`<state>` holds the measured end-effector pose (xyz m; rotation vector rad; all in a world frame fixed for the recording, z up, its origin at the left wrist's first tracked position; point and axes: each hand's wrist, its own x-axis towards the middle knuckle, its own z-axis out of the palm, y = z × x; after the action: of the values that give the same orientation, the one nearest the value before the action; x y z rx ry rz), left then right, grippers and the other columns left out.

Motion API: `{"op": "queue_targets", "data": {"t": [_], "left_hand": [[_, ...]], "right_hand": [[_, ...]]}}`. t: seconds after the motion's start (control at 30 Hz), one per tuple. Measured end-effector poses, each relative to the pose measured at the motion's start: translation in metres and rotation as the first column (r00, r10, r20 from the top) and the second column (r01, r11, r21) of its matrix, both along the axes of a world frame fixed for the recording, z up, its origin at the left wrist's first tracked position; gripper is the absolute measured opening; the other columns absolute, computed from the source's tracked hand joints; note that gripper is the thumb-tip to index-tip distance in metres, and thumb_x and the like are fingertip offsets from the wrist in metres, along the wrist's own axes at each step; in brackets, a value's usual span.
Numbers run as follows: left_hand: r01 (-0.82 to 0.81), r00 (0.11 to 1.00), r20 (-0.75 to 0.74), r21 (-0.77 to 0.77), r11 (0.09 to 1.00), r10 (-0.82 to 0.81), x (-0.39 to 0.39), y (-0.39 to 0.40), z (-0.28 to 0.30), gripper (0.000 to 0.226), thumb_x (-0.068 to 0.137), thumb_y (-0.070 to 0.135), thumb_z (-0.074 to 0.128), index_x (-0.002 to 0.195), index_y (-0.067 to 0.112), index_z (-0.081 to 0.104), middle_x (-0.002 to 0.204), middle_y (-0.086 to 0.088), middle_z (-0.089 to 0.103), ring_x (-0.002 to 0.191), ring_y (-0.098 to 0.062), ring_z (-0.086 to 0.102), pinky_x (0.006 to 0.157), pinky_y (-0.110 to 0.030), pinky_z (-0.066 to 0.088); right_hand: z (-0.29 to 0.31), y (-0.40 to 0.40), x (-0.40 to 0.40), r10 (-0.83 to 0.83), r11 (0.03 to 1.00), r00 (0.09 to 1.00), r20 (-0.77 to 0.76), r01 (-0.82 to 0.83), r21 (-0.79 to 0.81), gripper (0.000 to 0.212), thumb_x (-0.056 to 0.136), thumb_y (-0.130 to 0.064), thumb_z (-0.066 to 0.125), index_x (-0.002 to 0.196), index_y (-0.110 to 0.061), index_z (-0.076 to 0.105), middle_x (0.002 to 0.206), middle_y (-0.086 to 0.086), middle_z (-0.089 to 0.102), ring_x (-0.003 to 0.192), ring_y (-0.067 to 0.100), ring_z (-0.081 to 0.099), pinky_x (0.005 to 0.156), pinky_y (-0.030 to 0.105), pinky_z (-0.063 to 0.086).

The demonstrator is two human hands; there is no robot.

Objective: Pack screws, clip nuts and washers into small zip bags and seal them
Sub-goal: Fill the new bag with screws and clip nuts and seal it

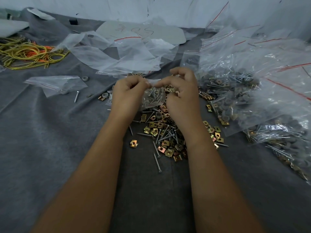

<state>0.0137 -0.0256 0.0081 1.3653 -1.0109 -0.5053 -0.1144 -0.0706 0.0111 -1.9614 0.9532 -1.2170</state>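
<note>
Head view: at the centre of the frame, both hands hold a small zip bag [154, 96] filled with screws. The left hand [127, 95] has its fingers curled and pinches the bag's top edge; the right hand [182, 93] pinches the same edge just beside it, thumb and forefinger closed on the plastic, the other fingers curled above. Below the hands, a loose pile of brass-coloured clip nuts [165, 140] and screws [157, 162] lies on the grey cloth-covered table [50, 148]. At the right of the frame, filled bags [252, 101] are heaped together. Empty bags [127, 52] lie at upper centre, one more [55, 84] at the left. Yellow and orange wires [28, 53] lie at upper left.
</note>
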Motion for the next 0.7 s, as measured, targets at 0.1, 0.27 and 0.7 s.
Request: {"op": "queue_targets", "data": {"t": [0.1, 0.27, 0.7], "left_hand": [[0.102, 0.993, -0.056, -0.016, 0.995, -0.103, 0.003, 0.001, 0.001, 0.024, 0.092, 0.010, 0.056, 0.074, 0.015, 0.071, 0.060, -0.011, 0.054, 0.057, -0.021, 0.050, 0.055, -0.026, 0.040], [0.218, 0.971, -0.101, -0.012, 0.976, -0.218, 0.007, 0.002, 0.002, 0.023, 0.092, 0.022, 0.052, 0.086, 0.026, 0.075, 0.071, 0.007, 0.067, 0.069, -0.007, 0.063, 0.060, -0.021, 0.049], [0.232, 0.971, -0.060, -0.019, 0.972, -0.233, 0.000, 0.000, -0.001, 0.012, 0.094, 0.023, 0.061, 0.093, 0.027, 0.073, 0.080, 0.007, 0.073, 0.068, -0.004, 0.062, 0.055, -0.014, 0.046]], "right_hand": [[0.001, -0.001, -0.004, 0.095, 0.995, 0.995, -0.044, -0.094, 0.027, 0.044, 0.074, 0.012, 0.054, 0.087, -0.026, 0.071, 0.130, -0.008, 0.051, 0.124, 0.005, 0.044, 0.093, 0.005, 0.034], [0.003, -0.005, -0.009, 0.104, 0.990, 0.992, 0.069, -0.110, 0.093, 0.016, 0.083, -0.007, 0.069, 0.087, -0.023, 0.070, 0.098, -0.014, 0.070, 0.101, 0.001, 0.062, 0.092, 0.028, 0.048], [0.003, -0.014, -0.014, -0.050, 0.966, 0.906, 0.419, -0.063, 0.252, 0.036, 0.081, -0.007, 0.069, 0.101, -0.037, 0.063, 0.081, -0.004, 0.070, 0.080, 0.012, 0.065, 0.074, 0.024, 0.053]]}}
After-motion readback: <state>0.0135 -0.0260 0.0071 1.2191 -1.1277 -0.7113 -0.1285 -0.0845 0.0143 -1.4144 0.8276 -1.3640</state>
